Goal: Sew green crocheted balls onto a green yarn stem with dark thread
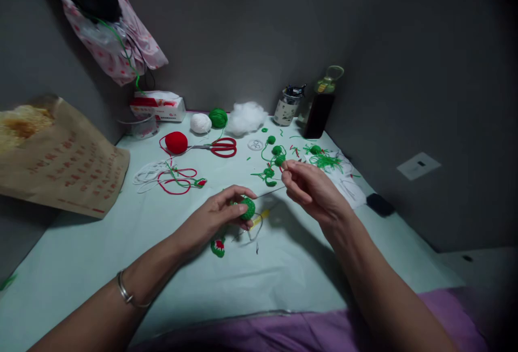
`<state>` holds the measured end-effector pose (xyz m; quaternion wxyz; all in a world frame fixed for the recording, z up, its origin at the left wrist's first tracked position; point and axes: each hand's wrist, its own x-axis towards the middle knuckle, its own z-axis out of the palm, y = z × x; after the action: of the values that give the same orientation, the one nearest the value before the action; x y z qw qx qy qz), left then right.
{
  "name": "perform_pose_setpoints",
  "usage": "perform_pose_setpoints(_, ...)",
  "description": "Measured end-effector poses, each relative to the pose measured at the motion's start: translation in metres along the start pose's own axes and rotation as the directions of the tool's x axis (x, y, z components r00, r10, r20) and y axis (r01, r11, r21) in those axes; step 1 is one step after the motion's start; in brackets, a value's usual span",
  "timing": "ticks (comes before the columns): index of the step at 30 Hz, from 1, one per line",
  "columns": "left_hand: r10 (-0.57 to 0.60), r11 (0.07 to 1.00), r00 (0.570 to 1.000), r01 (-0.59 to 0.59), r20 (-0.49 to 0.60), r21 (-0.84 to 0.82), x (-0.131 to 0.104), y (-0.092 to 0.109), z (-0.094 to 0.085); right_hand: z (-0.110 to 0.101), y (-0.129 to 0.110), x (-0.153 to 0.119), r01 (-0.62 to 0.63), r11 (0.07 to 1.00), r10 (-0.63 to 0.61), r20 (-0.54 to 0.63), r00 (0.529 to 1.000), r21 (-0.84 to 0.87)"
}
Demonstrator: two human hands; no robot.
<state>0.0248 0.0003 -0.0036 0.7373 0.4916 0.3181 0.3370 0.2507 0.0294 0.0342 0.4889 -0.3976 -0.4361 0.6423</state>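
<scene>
My left hand (226, 206) is closed around a small round green crocheted piece (247, 209), gripping it between thumb and fingers. A thin dark thread (269, 192) runs taut from this piece up toward my right hand (305, 184), whose thumb and forefinger are pinched together on it. Whether a needle is also in that pinch I cannot make out. Under my left hand lie a yellow-handled tool (259, 218), partly hidden, and a green crocheted piece with a red and white middle (218, 247).
Red-handled scissors (222, 147), a red yarn ball (176, 142), white stuffing (246, 118) and loose yarn (178, 178) lie behind my hands. Several small green crocheted pieces (277, 150) are near my right hand. A paper bag (76, 163) stands left, a bottle (321, 106) back right.
</scene>
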Motion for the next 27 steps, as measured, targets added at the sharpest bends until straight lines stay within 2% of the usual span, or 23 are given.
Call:
perform_pose_setpoints(2,-0.013,0.999,1.000,0.012,-0.003,-0.049,0.000,0.003,-0.002,-0.009,-0.007,0.001,-0.098,0.993,0.094,0.069,0.993,0.058)
perform_pose_setpoints(3,-0.021,0.998,1.000,0.021,-0.007,-0.060,0.000,0.004,-0.004,-0.016,-0.010,0.002,-0.113,0.986,0.106,0.063,0.992,0.125)
perform_pose_setpoints(6,-0.050,0.994,0.998,0.048,-0.026,-0.095,0.001,0.006,-0.008,-0.045,-0.021,0.007,-0.006,0.922,0.056,-0.116,0.992,0.387)
perform_pose_setpoints(8,-0.062,0.990,0.997,0.057,-0.038,-0.128,0.002,0.006,-0.010,-0.068,-0.027,0.010,0.117,0.871,0.024,-0.279,0.960,0.477)
perform_pose_setpoints(11,-0.068,0.988,0.998,0.065,-0.016,-0.142,0.002,0.004,-0.009,-0.094,-0.029,0.013,0.222,0.852,0.004,-0.430,0.903,0.474)
perform_pose_setpoints(14,-0.072,0.989,0.997,0.076,0.035,-0.129,0.001,0.005,-0.007,-0.103,-0.026,0.016,0.257,0.877,-0.042,-0.468,0.883,0.406)
perform_pose_setpoints(18,-0.060,0.987,0.998,0.060,0.005,-0.147,-0.002,0.007,-0.008,-0.088,-0.020,0.019,0.246,0.919,-0.099,-0.422,0.901,0.310)
perform_pose_setpoints(23,-0.043,0.994,0.999,0.042,-0.009,-0.102,-0.001,0.006,-0.008,-0.037,-0.003,0.013,0.217,0.974,-0.201,-0.212,0.956,0.057)
perform_pose_setpoints(25,-0.023,0.995,1.000,0.022,-0.002,-0.096,0.001,0.004,-0.006,-0.013,0.010,0.008,0.161,0.985,-0.167,-0.100,0.981,-0.069)
perform_pose_setpoints(27,0.000,0.995,1.000,0.001,0.005,-0.095,0.002,0.002,-0.005,0.007,0.023,0.002,0.052,0.982,-0.044,0.050,0.998,-0.184)
